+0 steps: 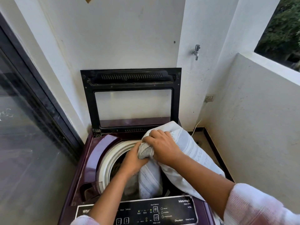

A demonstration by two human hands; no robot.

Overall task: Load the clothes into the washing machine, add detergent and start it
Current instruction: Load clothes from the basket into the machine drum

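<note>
I've both hands, left (132, 159) and right (159, 146), gripping the white striped cloth (186, 148) half into the maroon top-loading washing machine (90, 159); detergent and starting remain.

white striped cloth (186, 148) | draped into drum | purple washer (90, 159) | lid up

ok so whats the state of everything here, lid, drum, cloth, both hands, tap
lid, open, standing upright
drum, uncovered, cloth hanging into it
white cloth, bunched, partly in the drum, the rest draped out past its right side
left hand, grips the bunched end of the cloth
right hand, grips the cloth from above
tap, no water coming out
</note>
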